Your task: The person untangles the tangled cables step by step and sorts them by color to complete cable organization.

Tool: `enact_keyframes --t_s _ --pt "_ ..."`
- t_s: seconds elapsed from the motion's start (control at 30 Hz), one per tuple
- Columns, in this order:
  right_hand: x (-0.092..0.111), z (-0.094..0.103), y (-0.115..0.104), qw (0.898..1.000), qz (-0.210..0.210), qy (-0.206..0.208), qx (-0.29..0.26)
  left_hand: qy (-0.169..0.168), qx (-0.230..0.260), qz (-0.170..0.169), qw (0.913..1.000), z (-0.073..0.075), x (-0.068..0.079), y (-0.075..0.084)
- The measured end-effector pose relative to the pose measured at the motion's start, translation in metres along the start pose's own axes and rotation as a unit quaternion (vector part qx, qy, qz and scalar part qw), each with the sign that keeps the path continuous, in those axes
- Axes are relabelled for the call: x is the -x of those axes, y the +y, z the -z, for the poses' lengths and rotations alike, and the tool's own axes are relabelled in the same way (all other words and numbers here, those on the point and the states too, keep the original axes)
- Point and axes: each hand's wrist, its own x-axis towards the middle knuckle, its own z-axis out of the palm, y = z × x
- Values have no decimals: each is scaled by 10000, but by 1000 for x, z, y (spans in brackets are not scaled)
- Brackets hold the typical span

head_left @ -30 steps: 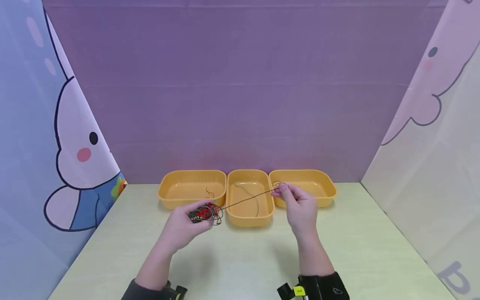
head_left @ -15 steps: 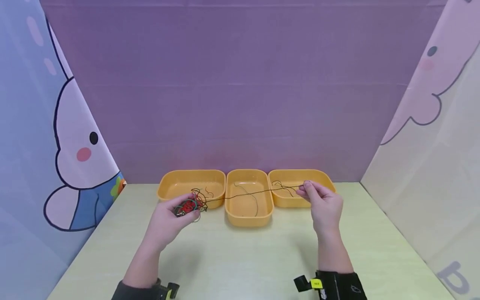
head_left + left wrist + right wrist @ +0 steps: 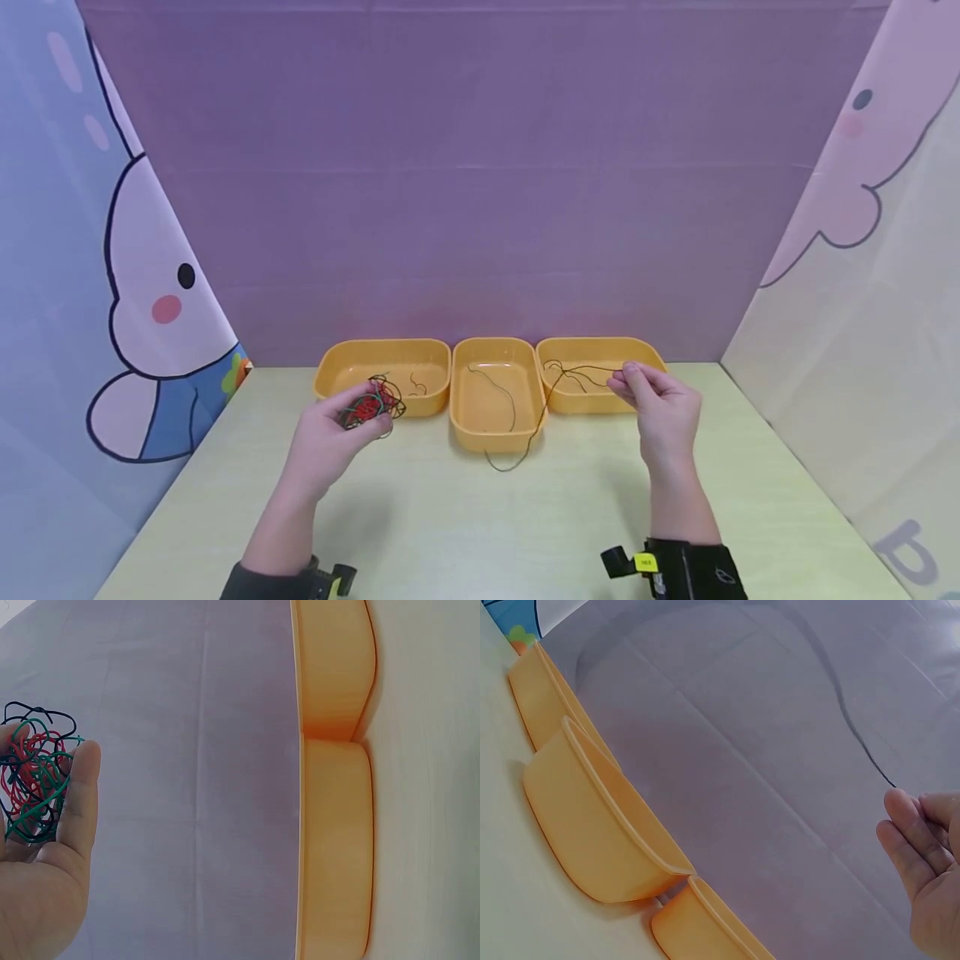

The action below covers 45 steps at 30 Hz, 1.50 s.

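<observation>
My left hand holds a tangle of thin red, green and black wires between thumb and fingers, in front of the left yellow tray. In the left wrist view the wire tangle bulges between the thumb and fingertips. My right hand pinches one end of a single black wire by thumb and fingertips, at the right yellow tray. From there the wire bends down across the middle yellow tray, its free end hanging before that tray's front.
Short wire pieces lie in the left tray. One thin wire lies in the middle tray, and dark wires in the right one. The trays stand side by side on a pale table against a purple backdrop.
My right hand has moved right, drawing the black wire out of the tangle; its taut line has come free and now droops. My left hand has shifted left with the tangle.
</observation>
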Motion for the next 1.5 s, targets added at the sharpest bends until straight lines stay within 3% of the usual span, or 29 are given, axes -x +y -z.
enact_keyframes --t_s 0.6,1.2,1.5 --pt "1 -3 3 9999 -72 -44 -144 -247 23 -102 9996 -3 -1 3" --pt "0 -5 5 9999 -4 -49 -161 -277 139 -184 9993 -3 -1 -1" --pt "-6 -1 8 9996 -270 73 -57 -266 166 -128 9994 -4 -1 -2"
